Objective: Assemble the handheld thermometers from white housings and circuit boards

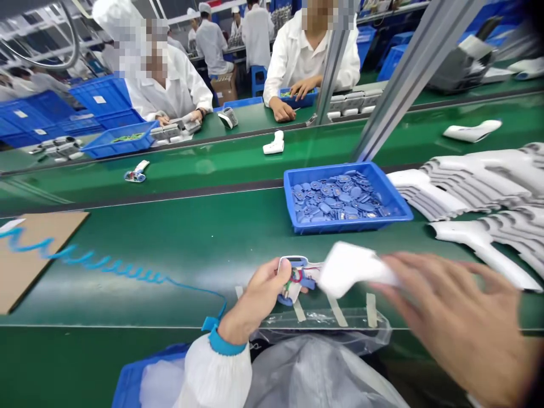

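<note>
My left hand (264, 292), with a blue strap at the wrist, is closed around an opened handheld device (297, 277). Its inside shows coloured wires and blue and white parts; it looks like a thermometer gun. In my right hand (450, 306) is a white plastic housing shell (351, 267), smeared by motion and pinched at its narrow end. The shell is just right of the device and overlaps its edge in the picture, so I cannot tell whether they touch. Beyond both hands stands a blue tray (352, 225) full of small blue oval pieces.
Stacked white shells (471, 181) lie at the right. A coiled blue cord (106, 263) crosses the bench from a cardboard sheet (46, 255) to my wrist. Tape strips (338, 311) hold a plastic bag at the edge. A metal post (408, 79) rises behind the tray. Two co-workers sit opposite.
</note>
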`<move>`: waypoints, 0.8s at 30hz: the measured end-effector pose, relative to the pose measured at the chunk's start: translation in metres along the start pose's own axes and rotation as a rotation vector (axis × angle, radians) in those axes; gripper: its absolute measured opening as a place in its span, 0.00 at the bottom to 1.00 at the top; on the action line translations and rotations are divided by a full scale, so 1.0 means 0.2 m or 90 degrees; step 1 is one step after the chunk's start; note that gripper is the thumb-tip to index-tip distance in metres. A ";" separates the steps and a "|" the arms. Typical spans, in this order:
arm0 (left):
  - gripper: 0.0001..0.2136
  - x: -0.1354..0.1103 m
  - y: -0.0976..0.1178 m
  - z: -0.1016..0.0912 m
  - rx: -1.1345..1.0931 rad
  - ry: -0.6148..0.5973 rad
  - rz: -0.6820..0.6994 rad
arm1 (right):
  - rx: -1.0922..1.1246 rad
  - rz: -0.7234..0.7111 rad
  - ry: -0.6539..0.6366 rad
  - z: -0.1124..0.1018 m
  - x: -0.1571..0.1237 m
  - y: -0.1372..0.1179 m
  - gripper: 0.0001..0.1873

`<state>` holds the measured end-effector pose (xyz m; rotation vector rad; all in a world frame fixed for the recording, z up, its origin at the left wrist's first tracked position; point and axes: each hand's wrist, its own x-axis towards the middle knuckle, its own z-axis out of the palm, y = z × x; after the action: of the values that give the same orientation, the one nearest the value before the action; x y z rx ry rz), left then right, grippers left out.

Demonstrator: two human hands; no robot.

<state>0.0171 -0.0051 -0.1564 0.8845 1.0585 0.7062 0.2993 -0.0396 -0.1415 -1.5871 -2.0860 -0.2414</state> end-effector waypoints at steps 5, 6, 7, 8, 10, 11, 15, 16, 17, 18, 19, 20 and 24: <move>0.27 0.00 -0.02 -0.02 0.004 -0.019 0.058 | -0.093 -0.242 0.003 0.08 0.09 -0.34 0.14; 0.27 -0.01 -0.02 -0.02 0.021 -0.020 0.056 | -0.092 -0.241 -0.006 0.10 0.10 -0.36 0.14; 0.26 -0.01 -0.03 -0.02 0.039 -0.021 0.054 | -0.084 -0.233 -0.018 0.12 0.10 -0.37 0.14; 0.24 -0.01 -0.03 -0.03 0.059 -0.016 0.058 | -0.065 -0.220 -0.035 0.14 0.10 -0.37 0.16; 0.20 -0.02 -0.02 -0.03 0.109 0.006 0.086 | 0.023 -0.182 -0.087 0.18 0.10 -0.34 0.17; 0.19 -0.03 -0.02 -0.02 0.141 0.014 0.109 | 0.090 -0.156 -0.119 0.19 0.10 -0.33 0.17; 0.16 -0.04 0.02 -0.02 0.264 0.030 0.157 | 0.383 -0.018 -0.228 0.19 0.16 -0.34 0.14; 0.17 -0.04 0.03 -0.01 0.279 0.032 0.163 | 0.432 0.013 -0.228 0.19 0.19 -0.37 0.15; 0.16 -0.04 0.03 -0.01 0.290 0.040 0.172 | 0.462 0.042 -0.214 0.19 0.22 -0.41 0.14; 0.15 -0.04 0.04 0.00 0.298 0.050 0.182 | 0.472 0.069 -0.182 0.19 0.25 -0.46 0.12; 0.14 -0.04 0.05 0.00 0.308 0.057 0.192 | 0.463 0.093 -0.144 0.20 0.28 -0.51 0.11; 0.13 -0.04 0.05 0.01 0.325 0.058 0.198 | 0.441 0.113 -0.110 0.22 0.30 -0.56 0.13; 0.03 -0.06 0.05 0.05 0.478 -0.010 0.224 | 0.296 0.083 -0.009 0.28 0.35 -0.67 0.26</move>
<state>0.0221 -0.0131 -0.1412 1.7495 1.1828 0.5831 0.1442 0.0027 -0.1345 -1.4269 -1.8634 0.2830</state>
